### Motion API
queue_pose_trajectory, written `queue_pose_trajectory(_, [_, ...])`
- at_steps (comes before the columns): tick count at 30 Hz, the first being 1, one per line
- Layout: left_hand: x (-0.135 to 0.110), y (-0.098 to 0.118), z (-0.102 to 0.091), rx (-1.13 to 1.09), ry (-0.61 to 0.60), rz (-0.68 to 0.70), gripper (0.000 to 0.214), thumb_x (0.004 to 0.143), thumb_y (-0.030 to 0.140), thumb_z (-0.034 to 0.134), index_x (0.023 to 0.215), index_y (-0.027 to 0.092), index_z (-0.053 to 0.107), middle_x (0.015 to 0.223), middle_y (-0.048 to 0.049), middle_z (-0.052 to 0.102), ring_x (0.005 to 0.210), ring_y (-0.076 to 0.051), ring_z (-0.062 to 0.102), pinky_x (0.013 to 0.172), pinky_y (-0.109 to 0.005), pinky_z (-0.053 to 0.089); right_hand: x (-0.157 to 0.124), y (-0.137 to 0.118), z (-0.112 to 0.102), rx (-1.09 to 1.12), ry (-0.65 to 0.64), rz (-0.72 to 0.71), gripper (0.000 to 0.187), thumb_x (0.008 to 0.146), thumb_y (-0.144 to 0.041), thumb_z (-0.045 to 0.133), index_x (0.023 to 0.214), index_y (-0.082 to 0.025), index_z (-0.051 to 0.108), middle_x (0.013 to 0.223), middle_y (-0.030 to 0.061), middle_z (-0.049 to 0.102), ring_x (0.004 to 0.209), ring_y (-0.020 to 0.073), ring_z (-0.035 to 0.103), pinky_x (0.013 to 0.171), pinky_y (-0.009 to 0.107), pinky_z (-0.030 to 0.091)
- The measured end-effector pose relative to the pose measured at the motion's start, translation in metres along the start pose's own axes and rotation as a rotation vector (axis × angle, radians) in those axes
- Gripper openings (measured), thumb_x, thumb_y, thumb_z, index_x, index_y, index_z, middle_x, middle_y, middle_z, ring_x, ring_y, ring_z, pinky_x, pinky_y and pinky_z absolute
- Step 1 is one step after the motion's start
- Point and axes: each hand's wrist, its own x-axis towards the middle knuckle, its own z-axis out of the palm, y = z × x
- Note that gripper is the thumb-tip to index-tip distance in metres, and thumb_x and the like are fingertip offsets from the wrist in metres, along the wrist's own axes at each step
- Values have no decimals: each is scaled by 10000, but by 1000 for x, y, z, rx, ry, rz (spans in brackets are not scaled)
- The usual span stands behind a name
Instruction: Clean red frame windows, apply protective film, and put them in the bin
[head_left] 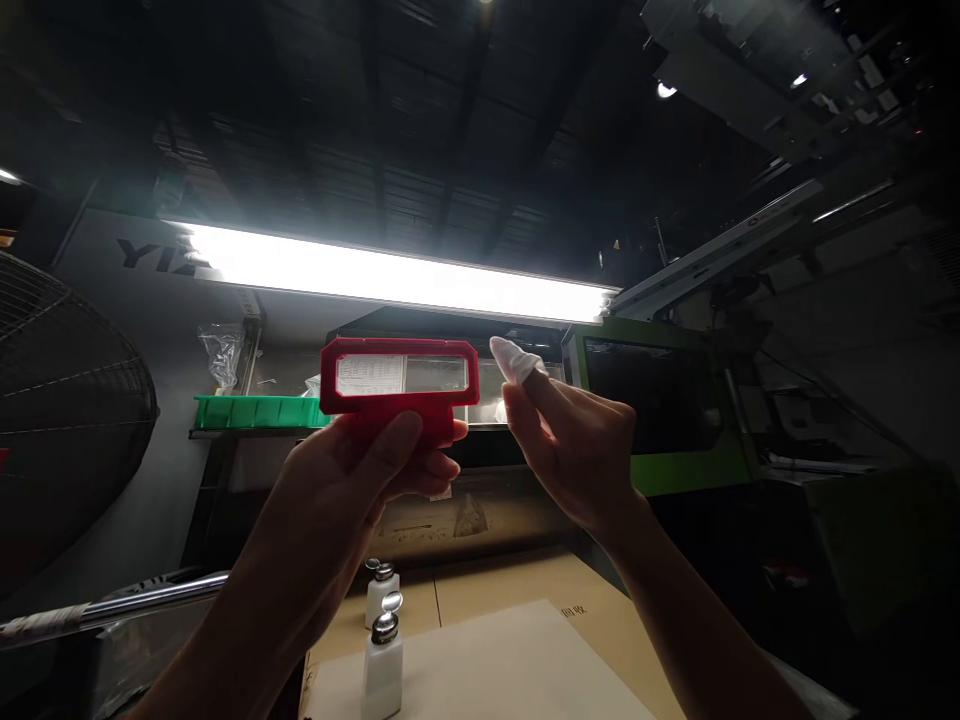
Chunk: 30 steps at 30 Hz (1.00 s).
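My left hand point(375, 470) is raised in front of me, gripping a red plastic part point(399, 376) with a clear rectangular window, held up against the bright tube light point(397, 277). To the right of it, apart from it, is my right hand point(570, 440). Its index finger is wrapped in a small white cloth point(516, 358) that points towards the part's right end. The other fingers of that hand are loosely curled.
Two white dispenser bottles point(382, 645) with metal tops stand on a cardboard-covered table point(525, 640). A green bin point(259, 411) sits on a shelf at left, a large fan point(67, 400) at far left, a green machine point(660, 410) at right.
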Motion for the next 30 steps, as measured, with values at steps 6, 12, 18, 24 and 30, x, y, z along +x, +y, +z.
queue_pose_trajectory(6, [1, -1, 1, 15, 3, -2, 151, 734, 345, 714, 773, 199, 716, 610, 2, 726, 575, -113, 669, 576, -149, 555, 6, -13, -9, 41, -28, -114, 236, 910, -301, 500, 1026, -277, 705, 454, -68, 383, 416, 59, 297, 440, 226, 240])
queue_pose_trajectory(12, [1, -3, 3, 58, -8, 7, 147, 733, 345, 712, 716, 200, 713, 623, 13, 714, 591, -108, 654, 579, -153, 554, 12, -20, -7, -42, -56, -174, 231, 884, -343, 535, 1047, -326, 698, 462, -71, 366, 435, 60, 268, 440, 214, 219])
queue_pose_trajectory(18, [-1, -2, 1, 47, -15, -11, 155, 744, 349, 705, 780, 198, 719, 642, 10, 730, 577, -109, 670, 585, -143, 549, 16, -12, -2, -126, -26, -146, 283, 923, -335, 475, 1059, -240, 705, 441, -62, 453, 395, 55, 317, 416, 224, 215])
queue_pose_trajectory(24, [0, -2, -1, 54, -9, -20, 154, 745, 352, 705, 747, 198, 712, 621, 15, 725, 574, -105, 667, 588, -139, 548, 16, -16, -6, -101, 0, -129, 298, 940, -312, 441, 1058, -233, 703, 422, -67, 452, 387, 52, 323, 423, 217, 236])
queue_pose_trajectory(30, [-1, -2, -2, 68, -5, -22, 165, 749, 363, 698, 759, 199, 711, 609, 8, 722, 579, -107, 669, 593, -139, 545, 19, -19, -2, -137, -14, -180, 290, 931, -340, 457, 1015, -257, 721, 420, -75, 414, 393, 42, 291, 421, 208, 207])
